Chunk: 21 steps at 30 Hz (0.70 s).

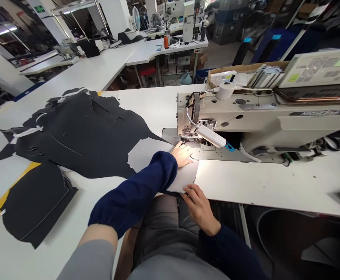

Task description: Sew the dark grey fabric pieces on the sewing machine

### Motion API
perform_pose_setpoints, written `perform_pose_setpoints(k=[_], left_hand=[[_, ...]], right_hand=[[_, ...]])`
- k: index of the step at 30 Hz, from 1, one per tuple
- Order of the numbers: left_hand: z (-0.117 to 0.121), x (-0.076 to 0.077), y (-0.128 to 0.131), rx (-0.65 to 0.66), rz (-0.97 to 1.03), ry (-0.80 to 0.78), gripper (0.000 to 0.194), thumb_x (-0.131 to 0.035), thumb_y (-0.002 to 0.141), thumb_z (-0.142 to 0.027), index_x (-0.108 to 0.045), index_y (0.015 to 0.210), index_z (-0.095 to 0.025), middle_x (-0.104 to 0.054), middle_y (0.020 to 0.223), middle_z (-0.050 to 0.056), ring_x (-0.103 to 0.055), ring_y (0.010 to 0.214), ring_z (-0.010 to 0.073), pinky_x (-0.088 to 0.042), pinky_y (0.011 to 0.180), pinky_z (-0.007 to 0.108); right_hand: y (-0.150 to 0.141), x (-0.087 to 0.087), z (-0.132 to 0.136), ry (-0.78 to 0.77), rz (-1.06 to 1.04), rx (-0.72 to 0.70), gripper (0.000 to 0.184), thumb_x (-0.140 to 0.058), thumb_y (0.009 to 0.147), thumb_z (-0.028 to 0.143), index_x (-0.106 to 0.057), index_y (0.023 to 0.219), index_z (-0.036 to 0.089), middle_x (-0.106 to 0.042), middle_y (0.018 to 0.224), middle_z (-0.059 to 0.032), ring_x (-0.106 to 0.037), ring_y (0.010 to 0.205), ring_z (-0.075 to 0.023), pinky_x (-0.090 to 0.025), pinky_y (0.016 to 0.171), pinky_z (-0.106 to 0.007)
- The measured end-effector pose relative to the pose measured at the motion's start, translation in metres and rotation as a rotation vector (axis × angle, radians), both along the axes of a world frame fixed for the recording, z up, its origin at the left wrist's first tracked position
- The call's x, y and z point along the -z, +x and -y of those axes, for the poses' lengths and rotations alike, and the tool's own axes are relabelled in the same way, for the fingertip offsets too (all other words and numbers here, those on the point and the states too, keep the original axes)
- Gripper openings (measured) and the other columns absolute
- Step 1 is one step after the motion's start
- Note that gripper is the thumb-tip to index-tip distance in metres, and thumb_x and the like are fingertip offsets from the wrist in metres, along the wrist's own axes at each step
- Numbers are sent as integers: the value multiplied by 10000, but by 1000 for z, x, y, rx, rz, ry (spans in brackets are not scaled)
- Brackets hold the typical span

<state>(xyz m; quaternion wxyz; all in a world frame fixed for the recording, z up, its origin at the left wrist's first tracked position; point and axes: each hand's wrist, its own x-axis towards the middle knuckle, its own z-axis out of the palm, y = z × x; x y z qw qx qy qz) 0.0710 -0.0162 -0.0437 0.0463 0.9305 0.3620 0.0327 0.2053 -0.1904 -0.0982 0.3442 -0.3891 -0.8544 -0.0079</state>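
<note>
A light grey fabric piece (146, 153) with dark material along its front edge lies at the sewing machine (263, 116). My left hand (183, 154) rests flat on it, fingers outstretched beside the lit needle area; the needle tip itself is too small to make out. At the table's front edge, my right hand (199, 208) has its fingers closed on the near edge of the same piece, its thumb mostly hidden. A large heap of black fabric (85, 132) spreads to the left and reaches the grey piece.
Stacked black cut pieces (35, 202) lie at the left. A white lamp (212, 136) on a flexible neck hangs before the machine head. The control panel (321, 70) and a cardboard box (213, 72) sit behind. Another sewing table (164, 50) stands farther back.
</note>
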Motion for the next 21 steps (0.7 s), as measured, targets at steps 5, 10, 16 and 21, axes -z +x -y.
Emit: perform_pose_setpoints(k=[5,10,16,21], left_hand=[[-10,0,1,-7,-25,-35,224,-559,870,-375,-610,917,-162,-612,997,48,-495,1008,190,-206,1073,353],[-25,-3,-18,-56,-72,-119,212,-493,898,-348,-616,936,-180,-642,991,39,-531,974,190,-319,951,343],[-59,-2,-37,-121,-55,-92,197,-481,883,-297,-642,886,-184,-666,972,37,-563,947,197,-335,878,352],[-84,4,-36,-156,-42,-85,208,-485,853,-265,-659,784,-174,-676,906,56,-588,922,216,-343,864,375]], right_hand=[[-3,-6,-3,8,40,14,299,-411,880,29,-646,1022,145,-627,1082,-86,-492,1128,-249,-506,919,-428],[-19,-12,-22,-11,160,-19,301,-392,893,47,-649,1021,138,-614,1118,-89,-498,1135,-241,-501,934,-382],[-35,-13,-61,-51,317,-28,257,-410,877,43,-655,921,107,-558,1226,-121,-469,1198,-238,-474,985,-335],[-33,-11,-89,1,349,-28,263,-405,881,44,-660,917,100,-586,1205,-117,-504,1173,-228,-457,1013,-336]])
